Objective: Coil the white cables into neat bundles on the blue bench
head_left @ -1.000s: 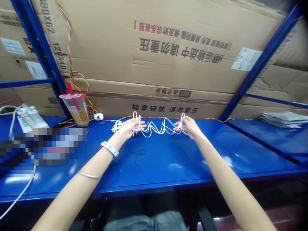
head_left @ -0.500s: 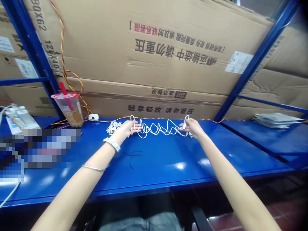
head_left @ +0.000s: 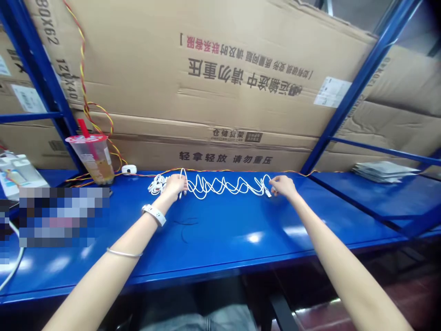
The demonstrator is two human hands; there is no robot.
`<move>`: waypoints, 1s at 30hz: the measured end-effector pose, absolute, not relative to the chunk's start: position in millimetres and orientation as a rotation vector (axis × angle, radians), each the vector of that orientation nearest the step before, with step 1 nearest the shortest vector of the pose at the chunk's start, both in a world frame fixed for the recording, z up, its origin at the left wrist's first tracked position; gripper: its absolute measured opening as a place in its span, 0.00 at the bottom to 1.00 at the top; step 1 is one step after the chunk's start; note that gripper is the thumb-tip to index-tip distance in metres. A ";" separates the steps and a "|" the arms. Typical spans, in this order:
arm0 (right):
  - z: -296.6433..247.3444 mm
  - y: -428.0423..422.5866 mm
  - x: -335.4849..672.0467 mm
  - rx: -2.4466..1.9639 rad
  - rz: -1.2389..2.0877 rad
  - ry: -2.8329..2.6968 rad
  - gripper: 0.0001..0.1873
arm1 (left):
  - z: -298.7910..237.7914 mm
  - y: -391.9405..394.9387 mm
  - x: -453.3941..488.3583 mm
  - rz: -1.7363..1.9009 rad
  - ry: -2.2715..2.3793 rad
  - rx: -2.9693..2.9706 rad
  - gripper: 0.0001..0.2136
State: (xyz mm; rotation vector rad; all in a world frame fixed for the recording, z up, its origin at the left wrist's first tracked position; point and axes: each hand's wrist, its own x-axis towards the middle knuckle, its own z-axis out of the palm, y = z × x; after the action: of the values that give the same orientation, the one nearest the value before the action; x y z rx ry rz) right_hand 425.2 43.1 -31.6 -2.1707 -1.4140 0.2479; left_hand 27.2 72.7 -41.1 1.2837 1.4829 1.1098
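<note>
A single white cable point(head_left: 223, 186) lies in loose waves along the blue steel bench point(head_left: 220, 239), stretched between the two hands, which stand well apart. The left hand point(head_left: 175, 185) closes on one end of the cable. The right hand point(head_left: 282, 186) sits at the other end, its fingertips point(head_left: 272, 183) against the small white plug point(head_left: 268, 192), though I can't tell whether they grip it. Behind the cable runs one twisted red-and-yellow wire point(head_left: 206, 170). Left of the cable sit a bunched white coil point(head_left: 156, 185), one small white plastic box point(head_left: 129, 169) and one clear plastic cup point(head_left: 93, 158) with a red straw. Right of it lies one stack of flat grey packets point(head_left: 384, 171). Big corrugated cardboard cartons point(head_left: 206, 78) with printed characters fill the blue metal shelving point(head_left: 358, 87) behind the cable.
</note>
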 end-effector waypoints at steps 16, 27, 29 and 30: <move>-40.4 36.2 414.1 -2.372 0.132 -1.591 0.16 | -48.5 67.0 14.8 0.698 1.948 2.219 0.15; -23.9 24.1 417.7 -2.457 0.208 -1.727 0.19 | -39.9 70.6 6.8 0.721 1.946 2.167 0.15; -19.3 21.4 416.8 -2.464 0.156 -1.687 0.19 | -33.3 71.9 0.0 0.767 1.930 2.158 0.14; -16.7 20.1 415.5 -2.462 0.104 -1.666 0.19 | -29.9 72.8 -5.1 0.784 1.917 2.151 0.14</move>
State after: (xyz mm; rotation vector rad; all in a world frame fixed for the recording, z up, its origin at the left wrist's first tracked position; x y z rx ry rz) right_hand 415.5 20.1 -16.7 -2.4620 -1.6661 0.1036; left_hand -5.1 72.8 -29.9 2.1509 1.9166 0.7842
